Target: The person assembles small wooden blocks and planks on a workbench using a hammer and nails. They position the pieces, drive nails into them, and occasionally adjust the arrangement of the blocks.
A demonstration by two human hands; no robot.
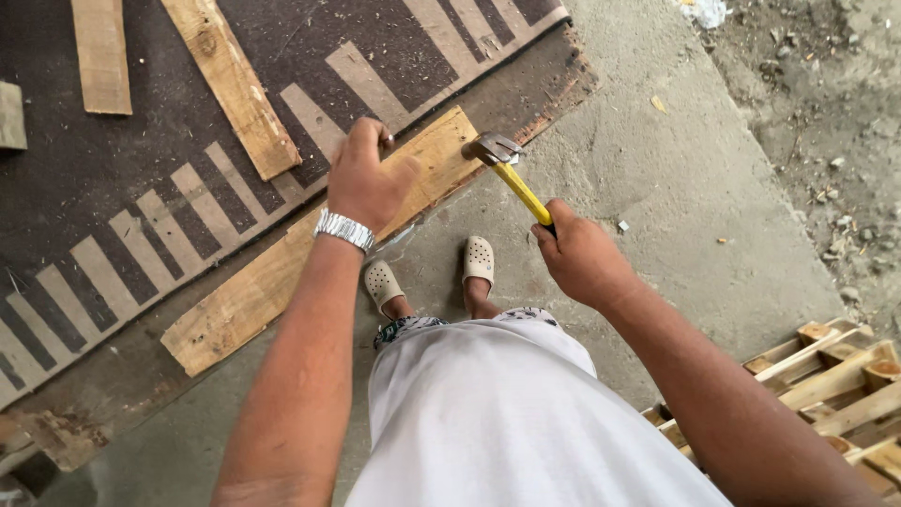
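My right hand (582,258) grips the yellow handle of a claw hammer (507,169), whose steel head hovers at the end of a long wooden plank (282,272). That plank lies slantwise along the edge of a dark board (113,178) with pale wooden strips across it. My left hand (366,178), a metal watch on its wrist, rests on the plank with its fingers pinched together, apparently around a small nail. My feet in pale clogs (432,272) stand on the concrete just below the plank.
Two more loose planks (230,84) lie on the dark board at the upper left. A wooden pallet (826,385) sits at the lower right. Concrete floor (676,188) runs to the right, with rubble and dirt at the far right.
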